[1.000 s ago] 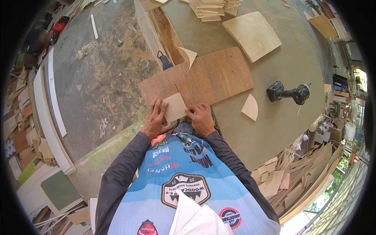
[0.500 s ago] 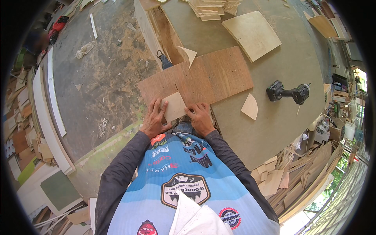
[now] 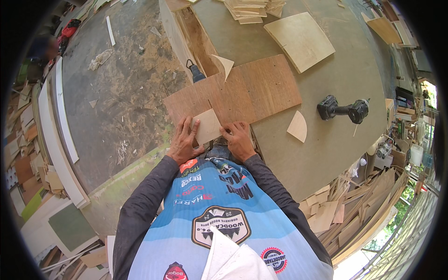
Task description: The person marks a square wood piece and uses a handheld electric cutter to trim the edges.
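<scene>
A small pale plywood piece (image 3: 207, 127) lies on the near edge of a reddish-brown plywood board (image 3: 254, 91), close to my body. My left hand (image 3: 183, 141) grips its left side, fingers on top and thumb along the near edge. At its right corner, my right hand (image 3: 240, 141) pinches the edge with bent fingertips. A thin dark slit, perhaps with a blade in it, shows in the board just beyond the piece. From under the board's far side sticks out the dark end of a power tool (image 3: 196, 73) with a looped cord or hook.
A curved offcut (image 3: 224, 65) rests at the board's far edge. To the right lie a fan-shaped plywood piece (image 3: 297, 127), a cordless drill (image 3: 344, 109) and a larger plywood panel (image 3: 301, 43). Stacked pieces (image 3: 254, 9) sit at the far side. Scrap wood (image 3: 364, 210) piles up at lower right.
The brown board has shifted very slightly to the left. Both hands and the small plywood piece stay practically where they were.
</scene>
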Tool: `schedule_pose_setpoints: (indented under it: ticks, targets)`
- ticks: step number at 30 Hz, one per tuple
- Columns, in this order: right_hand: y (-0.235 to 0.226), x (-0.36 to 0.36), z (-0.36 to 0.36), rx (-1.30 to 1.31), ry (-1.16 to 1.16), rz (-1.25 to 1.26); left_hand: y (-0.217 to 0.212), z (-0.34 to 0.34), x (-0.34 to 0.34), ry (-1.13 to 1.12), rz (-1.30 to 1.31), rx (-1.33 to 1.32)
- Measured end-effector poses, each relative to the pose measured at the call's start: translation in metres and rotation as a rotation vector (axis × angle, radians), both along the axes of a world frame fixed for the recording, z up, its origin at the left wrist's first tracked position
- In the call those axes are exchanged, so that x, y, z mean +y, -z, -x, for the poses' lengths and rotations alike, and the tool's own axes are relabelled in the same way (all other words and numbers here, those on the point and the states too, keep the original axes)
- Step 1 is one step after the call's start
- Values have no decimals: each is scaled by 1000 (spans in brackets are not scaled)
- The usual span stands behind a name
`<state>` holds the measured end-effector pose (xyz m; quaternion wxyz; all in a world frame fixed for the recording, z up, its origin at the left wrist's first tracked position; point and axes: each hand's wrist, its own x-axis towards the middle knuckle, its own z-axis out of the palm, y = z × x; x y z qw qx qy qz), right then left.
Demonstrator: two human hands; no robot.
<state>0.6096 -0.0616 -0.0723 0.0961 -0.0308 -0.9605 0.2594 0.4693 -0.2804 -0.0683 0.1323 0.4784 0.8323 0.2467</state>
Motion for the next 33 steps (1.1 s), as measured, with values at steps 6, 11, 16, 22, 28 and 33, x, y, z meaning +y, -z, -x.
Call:
schedule_pose_setpoints:
  ticks: [6, 11, 16, 22, 28, 33]
  targets:
    - [-1, 0, 1, -14, 1, -4, 1, 1, -1, 7, 6, -4]
    - [-2, 0, 2, -14, 4, -2, 1, 2, -1, 7, 16, -5]
    - [-4, 0, 3, -8, 8, -11, -1, 3, -2, 22, 68, 10]
    - [-1, 2, 3, -10, 2, -7, 0, 3, -2, 16, 74, 4]
    - [2, 3, 3, 2, -14, -9, 2, 3, -2, 17, 71, 11]
    - [2, 3, 4, -7, -19, -17, 3, 3, -3, 15, 70, 3]
